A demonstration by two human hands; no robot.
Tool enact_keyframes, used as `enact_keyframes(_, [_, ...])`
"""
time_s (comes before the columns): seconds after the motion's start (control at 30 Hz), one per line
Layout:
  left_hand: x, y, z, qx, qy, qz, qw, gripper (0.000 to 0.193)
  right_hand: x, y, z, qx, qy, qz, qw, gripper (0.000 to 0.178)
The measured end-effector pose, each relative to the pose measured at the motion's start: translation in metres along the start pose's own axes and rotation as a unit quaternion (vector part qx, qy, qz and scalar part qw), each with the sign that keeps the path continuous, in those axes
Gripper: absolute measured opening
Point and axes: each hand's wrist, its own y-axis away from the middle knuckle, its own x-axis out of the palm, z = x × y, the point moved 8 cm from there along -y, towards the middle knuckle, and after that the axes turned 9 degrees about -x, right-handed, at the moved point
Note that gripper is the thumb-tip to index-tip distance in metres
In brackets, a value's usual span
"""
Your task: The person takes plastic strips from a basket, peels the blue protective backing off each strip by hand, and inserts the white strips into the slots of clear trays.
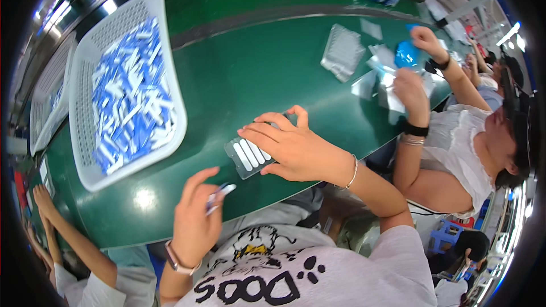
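Observation:
My left hand is near the table's front edge, its fingers curled around one or more small blue-and-white sticks. Their exact number is hard to make out. A clear plastic tray lies on the table before me, with several white sticks side by side in its slots. My right hand lies over the tray's right part, fingers spread and touching it, thumb at its near edge. What is under the palm is hidden.
A white perforated basket full of blue-and-white sticks stands at left, another basket beyond it. At right, a co-worker's hands handle a blue bag beside clear film and stacked clear trays. Another person's arms rest at lower left.

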Motion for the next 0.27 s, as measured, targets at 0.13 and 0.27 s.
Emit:
enact_keyframes(0.13, [-0.012,0.005,0.011,-0.025,0.050,-0.054,0.997,0.013,-0.023,0.029,-0.032,0.068,0.079,0.053,0.993,0.080])
enact_keyframes(0.27, [0.004,-0.001,0.011,-0.004,0.058,-0.016,0.998,0.010,-0.062,0.045,-0.065,0.068,0.068,0.034,0.995,0.076])
